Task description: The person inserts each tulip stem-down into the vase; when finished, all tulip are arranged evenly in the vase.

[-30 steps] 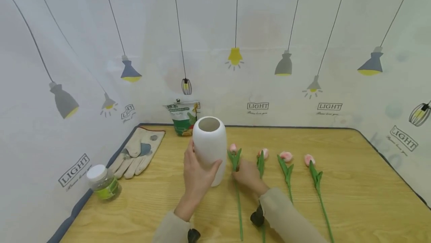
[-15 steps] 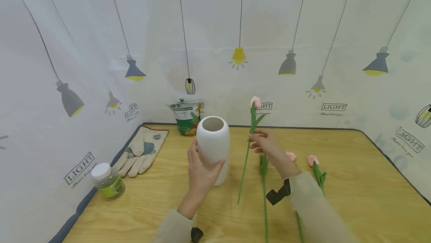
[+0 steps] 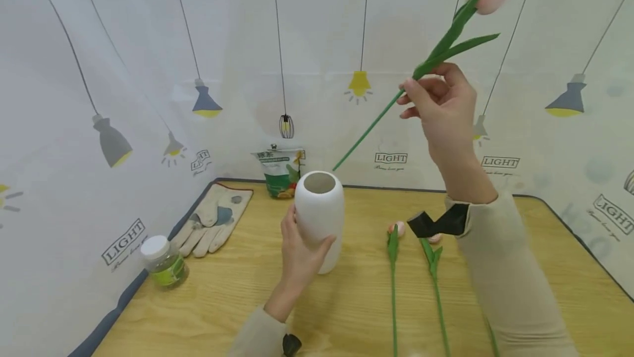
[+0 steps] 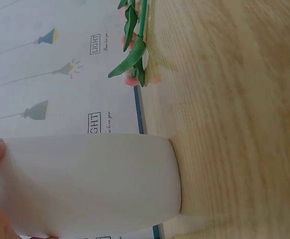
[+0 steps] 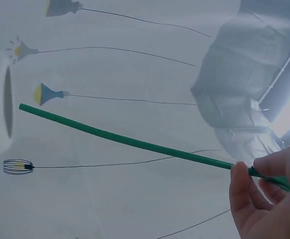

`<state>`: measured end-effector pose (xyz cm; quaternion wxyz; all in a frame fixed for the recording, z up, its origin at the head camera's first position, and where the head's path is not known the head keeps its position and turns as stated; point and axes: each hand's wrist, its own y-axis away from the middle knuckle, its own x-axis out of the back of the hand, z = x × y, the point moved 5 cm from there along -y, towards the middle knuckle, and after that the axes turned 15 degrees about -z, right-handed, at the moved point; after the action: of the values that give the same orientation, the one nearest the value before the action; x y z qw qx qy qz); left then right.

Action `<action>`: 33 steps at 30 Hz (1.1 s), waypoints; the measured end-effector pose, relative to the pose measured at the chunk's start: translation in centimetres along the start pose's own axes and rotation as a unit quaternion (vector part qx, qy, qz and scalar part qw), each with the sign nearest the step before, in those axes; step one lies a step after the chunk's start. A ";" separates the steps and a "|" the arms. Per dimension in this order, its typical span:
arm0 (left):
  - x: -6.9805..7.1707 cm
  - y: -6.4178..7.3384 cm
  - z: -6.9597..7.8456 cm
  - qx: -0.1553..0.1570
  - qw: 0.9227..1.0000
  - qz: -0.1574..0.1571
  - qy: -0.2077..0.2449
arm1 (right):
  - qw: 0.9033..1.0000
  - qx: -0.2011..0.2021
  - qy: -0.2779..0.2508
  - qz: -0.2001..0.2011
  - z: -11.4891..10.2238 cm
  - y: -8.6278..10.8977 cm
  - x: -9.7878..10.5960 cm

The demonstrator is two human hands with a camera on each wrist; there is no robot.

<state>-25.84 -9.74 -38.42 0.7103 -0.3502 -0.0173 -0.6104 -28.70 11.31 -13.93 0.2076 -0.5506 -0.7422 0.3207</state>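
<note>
Below, wood-grain table (image 3: 198,313) under white vase (image 3: 321,214), behind, lamp-printed backdrop (image 3: 324,32)

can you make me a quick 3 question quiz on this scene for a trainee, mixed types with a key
1. Multiple choice: what does the left hand hold?
a) a glove
b) the vase
c) a pouch

2. True or false: the right hand pinches a tulip whose lower stem end is outside the vase.

3. Fill the gap: the jar on the left of the head view has a ____ (colour) lid.

Key: 1. b; 2. true; 3. white
</note>
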 end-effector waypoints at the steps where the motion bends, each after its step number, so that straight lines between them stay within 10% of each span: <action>1: 0.1 0.0 0.0 0.002 1.000 0.001 0.000 | 1.000 -0.007 0.012 -0.011 0.6 0.0 -0.6; 6: 0.0 -0.1 -0.1 0.009 1.000 0.000 0.001 | 0.981 -0.101 0.145 -0.082 5.4 1.6 -3.0; 11: -0.4 -0.1 -0.3 0.009 1.000 -0.005 -0.001 | 0.930 -0.248 0.230 -0.143 10.4 4.8 -4.8; 15: -0.5 -0.1 -0.2 0.015 1.000 -0.017 -0.003 | 0.905 -0.281 0.281 -0.153 12.5 6.5 -5.8; 20: -0.4 0.0 0.0 0.017 1.000 -0.020 -0.004 | 0.900 -0.287 0.295 -0.141 12.8 7.3 -5.8; 25: 0.0 0.0 0.0 0.008 1.000 -0.005 -0.012 | 0.915 -0.279 0.249 -0.153 13.3 8.3 -4.2; 33: -0.1 0.0 0.1 -0.010 1.000 0.001 -0.008 | 0.906 -0.335 0.194 -0.173 15.5 14.1 3.1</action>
<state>-25.79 -9.65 -38.41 0.7074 -0.3621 -0.0165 -0.6068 -30.25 13.08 -34.93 0.2027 -0.5017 -0.8349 -0.1009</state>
